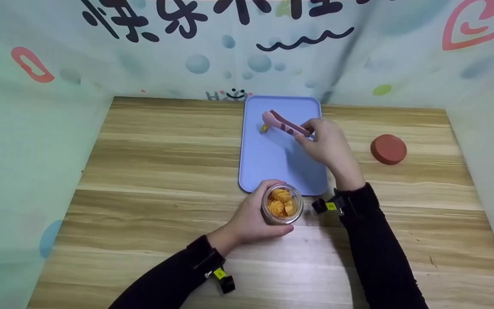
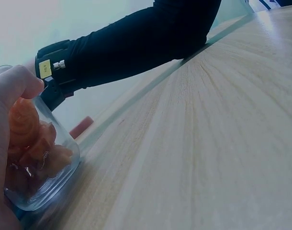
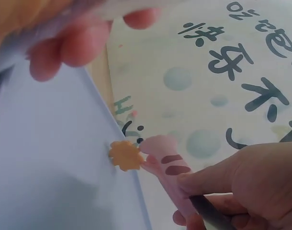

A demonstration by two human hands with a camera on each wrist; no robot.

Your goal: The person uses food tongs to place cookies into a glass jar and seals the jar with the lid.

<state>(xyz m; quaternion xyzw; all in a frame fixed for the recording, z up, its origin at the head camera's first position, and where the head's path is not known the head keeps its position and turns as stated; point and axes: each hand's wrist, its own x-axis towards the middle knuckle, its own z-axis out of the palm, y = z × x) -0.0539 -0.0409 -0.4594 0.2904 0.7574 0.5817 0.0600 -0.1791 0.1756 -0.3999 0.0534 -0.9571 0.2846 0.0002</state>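
Note:
In the head view my left hand (image 1: 251, 216) grips a clear glass jar (image 1: 282, 221), its thumb and fingers round the sides. Several ridged orange cookies (image 1: 280, 202) fill it, and the mouth is uncovered. My right hand (image 1: 328, 141) pinches pink tongs (image 1: 287, 125) over the blue tray (image 1: 283, 165). One orange cookie (image 3: 126, 155) is right at the tong tips in the right wrist view, near the tray's far left part. Blurred fingers (image 3: 84, 45) of the left hand cross the top of that view.
A round red-brown lid (image 1: 388, 149) lies on the wooden table (image 1: 165, 171), right of the tray. Printed cloth (image 1: 165, 64) with bubbles and lettering hangs behind the table's back edge and along both sides. Black straps with small cameras circle both wrists.

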